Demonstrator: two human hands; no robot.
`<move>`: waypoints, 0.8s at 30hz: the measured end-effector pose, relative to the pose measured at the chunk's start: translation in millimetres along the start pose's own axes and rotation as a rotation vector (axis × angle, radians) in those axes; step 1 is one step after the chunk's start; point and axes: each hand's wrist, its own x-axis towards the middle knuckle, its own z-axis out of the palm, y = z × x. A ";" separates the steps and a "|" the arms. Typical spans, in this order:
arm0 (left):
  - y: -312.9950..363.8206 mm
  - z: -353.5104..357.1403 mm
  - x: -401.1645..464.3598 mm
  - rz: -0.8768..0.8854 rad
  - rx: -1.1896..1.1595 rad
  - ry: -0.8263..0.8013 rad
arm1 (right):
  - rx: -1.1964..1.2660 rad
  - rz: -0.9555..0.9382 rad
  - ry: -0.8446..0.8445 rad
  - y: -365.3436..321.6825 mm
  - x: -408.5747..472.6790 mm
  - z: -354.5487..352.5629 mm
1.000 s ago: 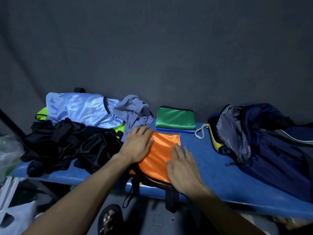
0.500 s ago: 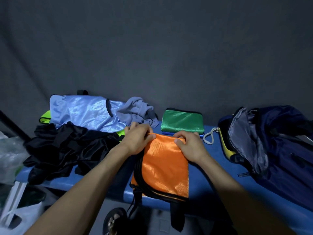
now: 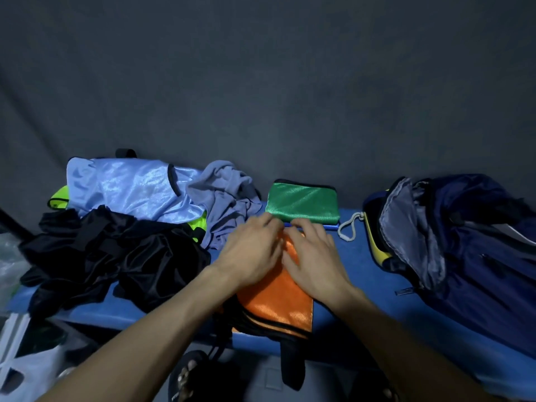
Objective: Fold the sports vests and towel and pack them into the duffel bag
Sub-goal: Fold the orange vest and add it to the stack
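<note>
Hands (image 3: 282, 253) blurred; grip perhaps flat.

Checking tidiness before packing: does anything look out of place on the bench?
The orange vest under both hands hangs over the bench's front edge, black straps dangling. The black and light blue vests lie in an unfolded heap.

I see an orange vest (image 3: 278, 297) edged in black, a shiny green vest (image 3: 303, 202) with black trim, a glossy light-blue vest (image 3: 127, 187), a neon-yellow vest (image 3: 58, 198), black garments (image 3: 116, 250), a grey-blue towel (image 3: 229, 198), a navy duffel bag (image 3: 470, 245) with grey lining, and a blue bench (image 3: 348, 285).
</note>
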 end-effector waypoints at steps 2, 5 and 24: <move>1.5 2.4 -20.0 0.021 -0.159 -0.170 | -0.015 -0.032 -0.031 -9.1 -18.1 2.3; -14.2 7.5 -43.4 0.057 -0.130 -0.496 | 0.023 -0.103 -0.104 -14.4 -44.1 11.2; -47.3 -27.8 -134.6 0.052 -0.295 -0.031 | -0.120 -0.571 -0.219 -4.7 -133.1 -8.6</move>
